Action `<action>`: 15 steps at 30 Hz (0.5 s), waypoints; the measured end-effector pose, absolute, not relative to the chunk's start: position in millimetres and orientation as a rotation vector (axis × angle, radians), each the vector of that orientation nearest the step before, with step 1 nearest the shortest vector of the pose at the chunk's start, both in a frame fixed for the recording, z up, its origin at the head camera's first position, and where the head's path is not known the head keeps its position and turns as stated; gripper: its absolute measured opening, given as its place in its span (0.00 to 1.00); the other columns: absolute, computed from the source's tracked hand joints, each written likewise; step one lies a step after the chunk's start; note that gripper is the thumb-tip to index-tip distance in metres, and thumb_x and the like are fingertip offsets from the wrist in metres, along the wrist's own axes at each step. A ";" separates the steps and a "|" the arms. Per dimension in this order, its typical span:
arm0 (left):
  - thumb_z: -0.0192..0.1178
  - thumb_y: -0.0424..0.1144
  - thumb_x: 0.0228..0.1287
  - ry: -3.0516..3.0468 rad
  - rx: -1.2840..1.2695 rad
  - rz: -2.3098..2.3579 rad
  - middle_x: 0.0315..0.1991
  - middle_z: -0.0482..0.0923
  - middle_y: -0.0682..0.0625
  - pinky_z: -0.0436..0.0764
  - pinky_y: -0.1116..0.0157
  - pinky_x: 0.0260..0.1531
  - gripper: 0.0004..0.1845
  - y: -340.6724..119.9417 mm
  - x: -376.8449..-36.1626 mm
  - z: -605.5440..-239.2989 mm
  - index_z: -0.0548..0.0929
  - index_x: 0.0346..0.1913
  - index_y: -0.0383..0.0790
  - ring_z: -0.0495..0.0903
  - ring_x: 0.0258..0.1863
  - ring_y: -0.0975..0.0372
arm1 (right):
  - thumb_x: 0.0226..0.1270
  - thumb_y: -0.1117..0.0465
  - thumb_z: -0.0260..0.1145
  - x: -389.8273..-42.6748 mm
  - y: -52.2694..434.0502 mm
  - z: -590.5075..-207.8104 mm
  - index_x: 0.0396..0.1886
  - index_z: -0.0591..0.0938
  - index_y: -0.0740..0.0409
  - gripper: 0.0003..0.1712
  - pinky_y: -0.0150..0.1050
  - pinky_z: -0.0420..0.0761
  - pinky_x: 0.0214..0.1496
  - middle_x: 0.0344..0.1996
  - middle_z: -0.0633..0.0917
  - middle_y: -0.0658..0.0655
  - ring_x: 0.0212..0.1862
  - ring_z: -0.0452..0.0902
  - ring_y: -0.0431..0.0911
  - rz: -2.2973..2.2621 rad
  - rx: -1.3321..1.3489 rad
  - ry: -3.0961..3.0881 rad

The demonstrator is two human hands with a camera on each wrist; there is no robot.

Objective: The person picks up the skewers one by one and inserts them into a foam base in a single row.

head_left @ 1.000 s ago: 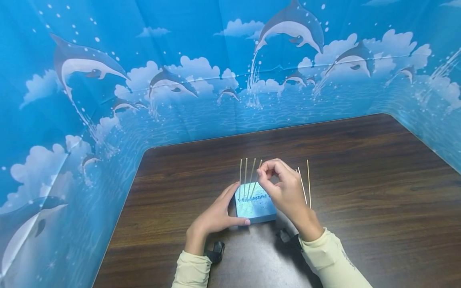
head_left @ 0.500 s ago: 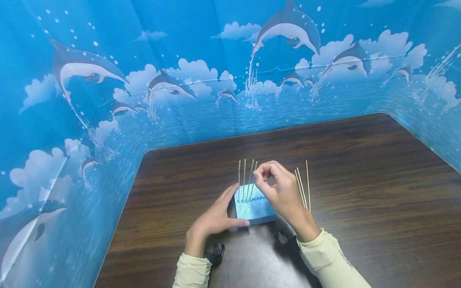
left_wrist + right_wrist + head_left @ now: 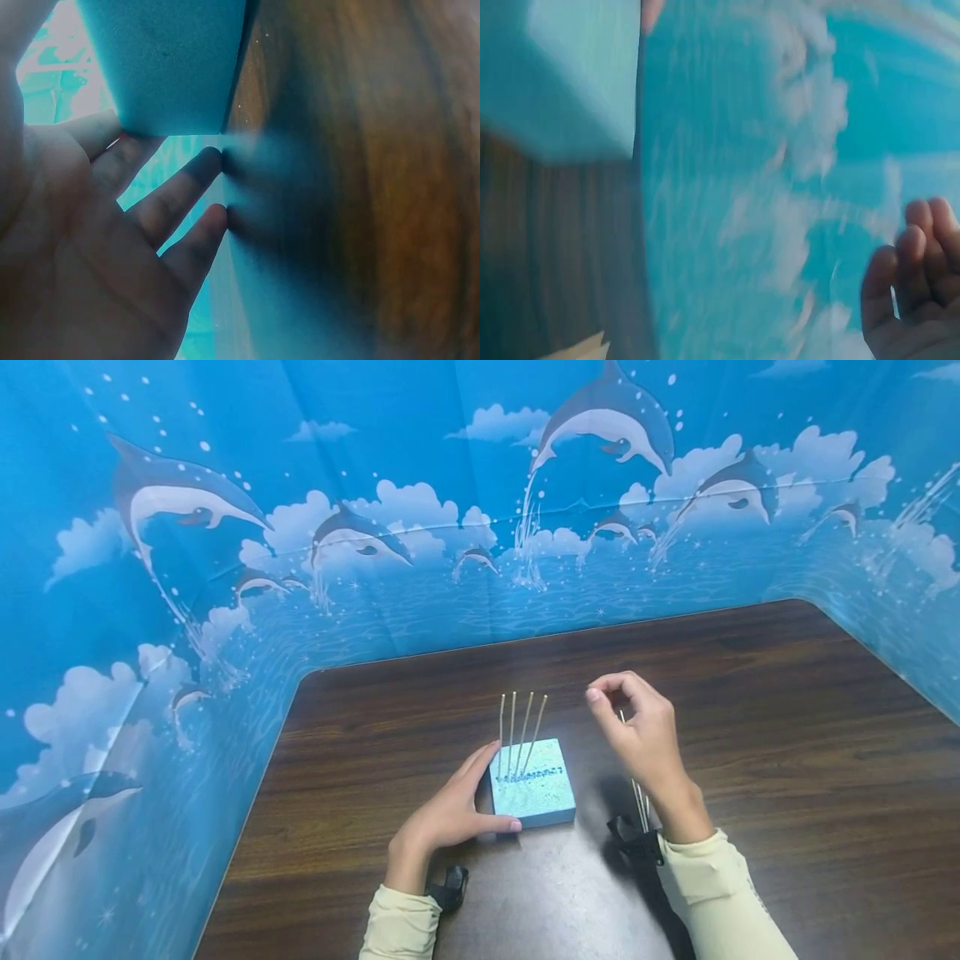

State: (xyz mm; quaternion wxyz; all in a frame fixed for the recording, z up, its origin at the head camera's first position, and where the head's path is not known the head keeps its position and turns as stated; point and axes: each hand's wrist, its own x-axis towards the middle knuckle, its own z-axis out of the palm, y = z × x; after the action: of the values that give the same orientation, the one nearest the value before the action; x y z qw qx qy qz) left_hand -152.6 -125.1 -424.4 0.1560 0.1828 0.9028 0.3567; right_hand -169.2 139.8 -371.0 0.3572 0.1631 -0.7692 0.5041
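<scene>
A light-blue foam-like block sits on the table with a row of small dark marks or holes across its top. Several thin wooden sticks stand in its left part, some leaning right. My left hand holds the block at its left, thumb along the front side; in the left wrist view two fingers touch the block and two others spread below it. My right hand is raised right of the block, fingers loosely curled with nothing visible between them.
Loose thin sticks lie on the table below my right hand and are partly hidden by it. The brown wood-grain table reaches back to a blue dolphin-print cloth. Black straps sit at both wrists.
My right hand has let go of the rightmost standing stick and moved right, over the loose sticks. That stick stays in the block. My left hand has kept its place.
</scene>
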 end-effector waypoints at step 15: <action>0.76 0.59 0.46 2.580 0.537 1.047 0.80 0.45 0.50 0.58 0.46 0.72 0.62 -124.9 -152.5 -426.4 0.47 0.80 0.56 0.48 0.78 0.54 | 0.74 0.51 0.58 -185.8 230.5 -424.8 0.47 0.80 0.67 0.21 0.43 0.73 0.39 0.41 0.84 0.66 0.36 0.75 0.51 1.181 -0.050 -2.658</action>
State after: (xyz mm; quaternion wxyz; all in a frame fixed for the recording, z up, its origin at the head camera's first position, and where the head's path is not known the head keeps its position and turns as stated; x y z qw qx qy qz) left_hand -152.5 -124.9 -426.4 0.1525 0.1870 0.8992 0.3650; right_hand -185.8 230.5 -424.8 0.1160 -0.0169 -0.9076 0.4032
